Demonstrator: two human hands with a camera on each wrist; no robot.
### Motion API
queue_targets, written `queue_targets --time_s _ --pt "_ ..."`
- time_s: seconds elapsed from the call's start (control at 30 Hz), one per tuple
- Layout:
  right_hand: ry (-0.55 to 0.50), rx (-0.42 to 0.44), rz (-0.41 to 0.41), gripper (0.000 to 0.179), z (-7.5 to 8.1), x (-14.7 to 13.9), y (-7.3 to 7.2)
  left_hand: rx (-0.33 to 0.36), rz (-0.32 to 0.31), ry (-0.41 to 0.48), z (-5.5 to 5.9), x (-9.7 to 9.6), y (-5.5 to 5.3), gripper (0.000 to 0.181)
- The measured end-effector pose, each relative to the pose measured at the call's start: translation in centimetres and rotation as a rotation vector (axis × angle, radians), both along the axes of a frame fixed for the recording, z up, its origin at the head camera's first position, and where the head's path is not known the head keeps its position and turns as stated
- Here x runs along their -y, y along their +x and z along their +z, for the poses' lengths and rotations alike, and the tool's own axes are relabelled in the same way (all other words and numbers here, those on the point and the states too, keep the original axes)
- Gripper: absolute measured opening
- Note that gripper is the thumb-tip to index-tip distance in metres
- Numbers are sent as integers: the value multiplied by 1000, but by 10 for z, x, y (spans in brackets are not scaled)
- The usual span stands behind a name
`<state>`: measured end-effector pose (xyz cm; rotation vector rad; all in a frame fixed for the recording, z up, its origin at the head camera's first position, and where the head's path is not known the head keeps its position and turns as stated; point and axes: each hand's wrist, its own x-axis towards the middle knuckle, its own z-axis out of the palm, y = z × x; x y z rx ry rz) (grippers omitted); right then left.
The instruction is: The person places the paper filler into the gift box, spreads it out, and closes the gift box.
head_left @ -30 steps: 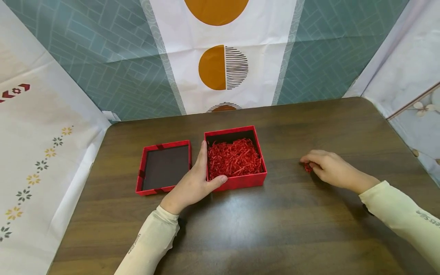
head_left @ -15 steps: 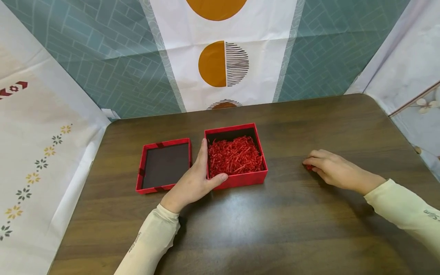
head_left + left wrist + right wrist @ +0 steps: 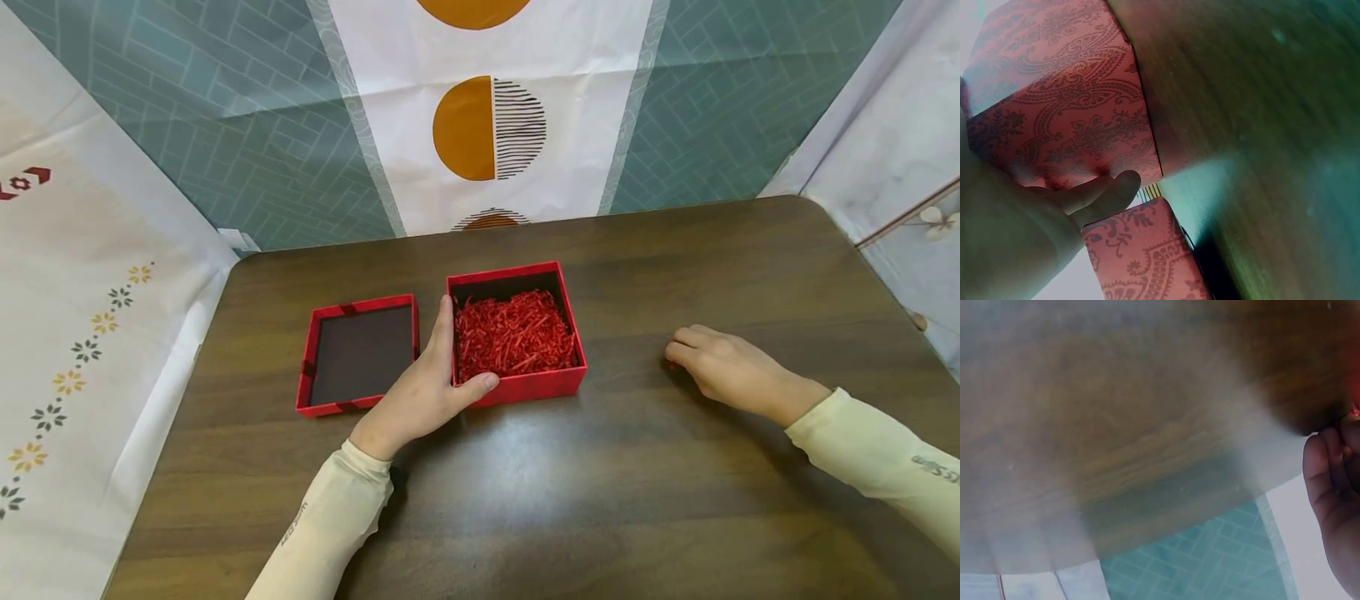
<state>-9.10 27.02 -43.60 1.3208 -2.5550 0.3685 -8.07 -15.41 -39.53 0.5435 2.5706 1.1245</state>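
Observation:
A red box (image 3: 542,385) with a dark lining stands in the head view, filled with red shredded paper (image 3: 516,335). My left hand (image 3: 420,404) rests against its front left corner, straight fingers along the left wall and thumb on the front wall. In the left wrist view the box's patterned side (image 3: 1079,106) touches that hand. Farther right, my right hand (image 3: 723,367) is at the tabletop with curled fingertips pinching a small tuft of red shredded paper (image 3: 671,365), mostly hidden. A sliver of red shows by the fingers (image 3: 1319,462) at the right wrist view's edge.
The red box lid (image 3: 363,354) lies inside up, left of the box and close to the left hand. Everything stands on a brown wooden table (image 3: 525,517). Patterned cloths (image 3: 300,167) hang behind and at both sides.
My right hand has closed over the red tuft, which shows less now, and has shifted slightly right. The left hand stays on the box corner. The head view has tilted slightly.

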Motion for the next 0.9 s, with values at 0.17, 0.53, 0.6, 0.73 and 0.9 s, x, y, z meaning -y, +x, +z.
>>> queue_targets --time_s 0.17,0.53,0.6,0.73,0.9 --pt "18 3 -23 34 0 1 1 0 -4 1 1 0 1 113" --pt "-51 92 -118 31 12 11 -35 23 8 11 -1 0 2 113" --pt "-113 104 -132 30 29 21 -40 21 3 14 -2 -1 2 113" --pt "-235 72 -111 27 73 53 -45 14 5 15 0 -2 1 113" --pt "-293 56 -6 24 118 103 -48 15 9 -7 3 -2 0 114"
